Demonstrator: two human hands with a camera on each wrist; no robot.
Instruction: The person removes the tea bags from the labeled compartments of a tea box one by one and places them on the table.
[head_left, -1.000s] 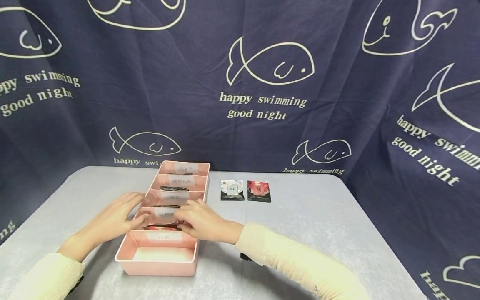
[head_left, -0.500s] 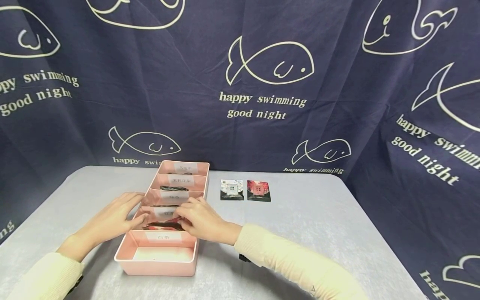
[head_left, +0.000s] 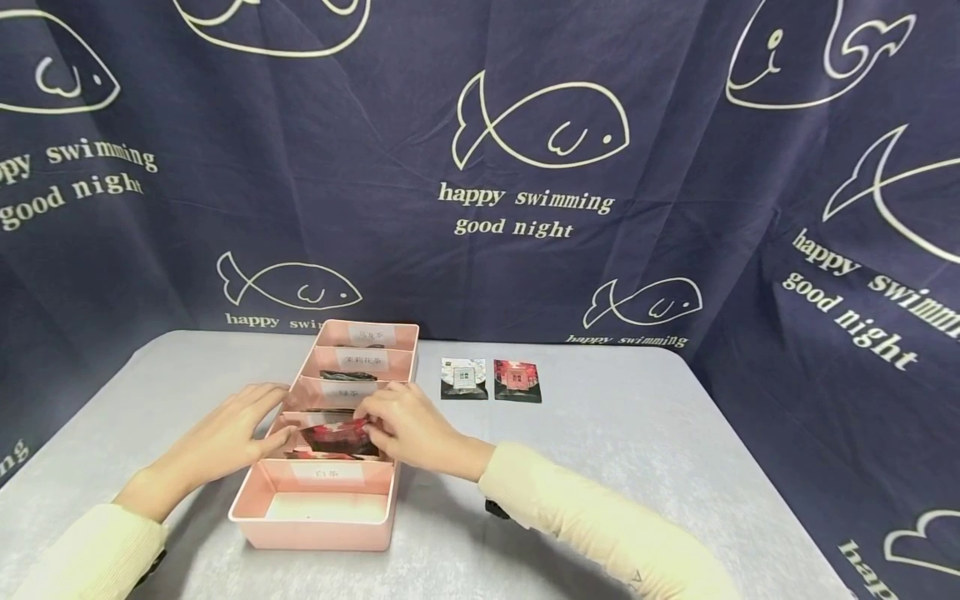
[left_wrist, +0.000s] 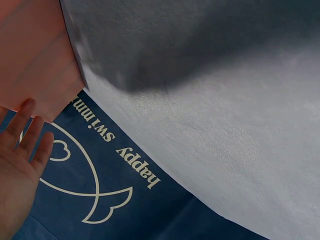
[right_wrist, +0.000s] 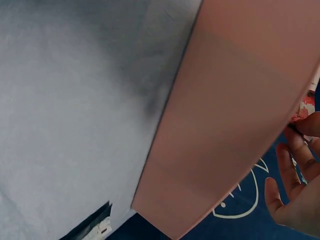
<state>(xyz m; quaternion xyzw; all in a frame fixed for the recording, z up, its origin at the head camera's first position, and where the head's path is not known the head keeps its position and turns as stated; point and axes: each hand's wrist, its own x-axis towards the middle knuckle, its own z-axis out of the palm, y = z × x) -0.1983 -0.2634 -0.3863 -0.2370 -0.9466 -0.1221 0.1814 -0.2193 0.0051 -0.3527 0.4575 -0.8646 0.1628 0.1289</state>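
Observation:
A long pink divided box [head_left: 318,535] with paper labels stands on the left part of the table. My right hand [head_left: 420,427] pinches the right edge of a red and black tea packet [head_left: 341,437], raised partly out of the second compartment from the front. More red packets [head_left: 322,456] lie beneath it. At the box's left side, my left hand [head_left: 231,432] rests with its thumb over the rim and its fingers extended. The left wrist view shows these fingers [left_wrist: 32,132] fairly straight along the outer wall. In the right wrist view, thumb and fingertips meet on the packet's edge.
Right of the box, a white and black packet [head_left: 463,380] and a red and black packet [head_left: 517,382] lie flat on the grey table [head_left: 600,467]. Dark packets [head_left: 348,377] sit in the rear compartments. A navy fish-print curtain [head_left: 390,167] surrounds the table.
My right hand has risen slightly, lifting the red and black packet higher, so more of its face shows. My left hand has stayed on the box.

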